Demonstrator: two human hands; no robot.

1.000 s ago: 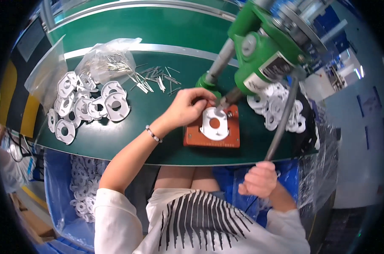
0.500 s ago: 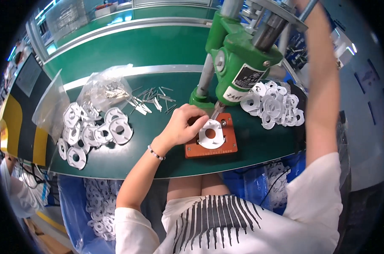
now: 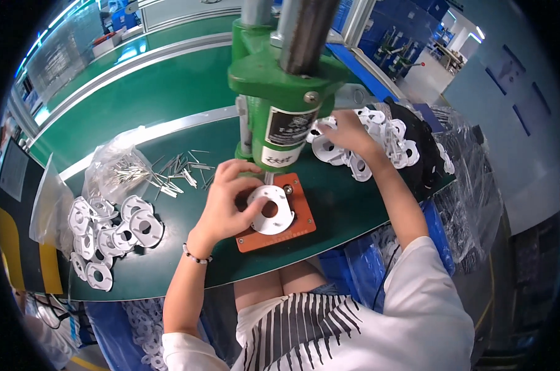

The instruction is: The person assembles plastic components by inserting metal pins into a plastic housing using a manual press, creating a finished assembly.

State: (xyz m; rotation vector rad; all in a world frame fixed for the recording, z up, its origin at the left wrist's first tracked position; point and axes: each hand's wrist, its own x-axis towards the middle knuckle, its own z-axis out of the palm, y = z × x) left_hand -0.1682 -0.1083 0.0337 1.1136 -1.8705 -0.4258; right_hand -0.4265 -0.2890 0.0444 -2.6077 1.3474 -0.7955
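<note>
The green press [image 3: 267, 89] carries two stickers: a black label [image 3: 290, 127] with pale print, and below it a white label [image 3: 279, 157] with dark, thick characters. Along its front side the orange fixture [image 3: 252, 242] bears one line of print, too small to make out.

The fixture sits near the middle of the counter's [image 3: 159, 263] front edge, set back from it. On the fixture, under the press, lies a white plate [image 3: 282, 217] with a round hole. The left hand [image 3: 227, 201] is at the plate's left side, thumb on the plate and fingers curved, with a gap between thumb and forefinger. The right hand [image 3: 348, 131] reaches past the press into a heap of white parts [image 3: 388, 141] toward the counter's right end; its fingertips are partly hidden, so whether they grip anything I cannot tell.

Green surface shows between the fixture and a second white heap [image 3: 107, 236] near the counter's front left corner, and again as a strip in front of the fixture. Toward the back edge, loose metal pins [image 3: 184, 175] lie beside a clear bag [image 3: 110, 161]. Immediately behind the fixture, the press takes up the room.
</note>
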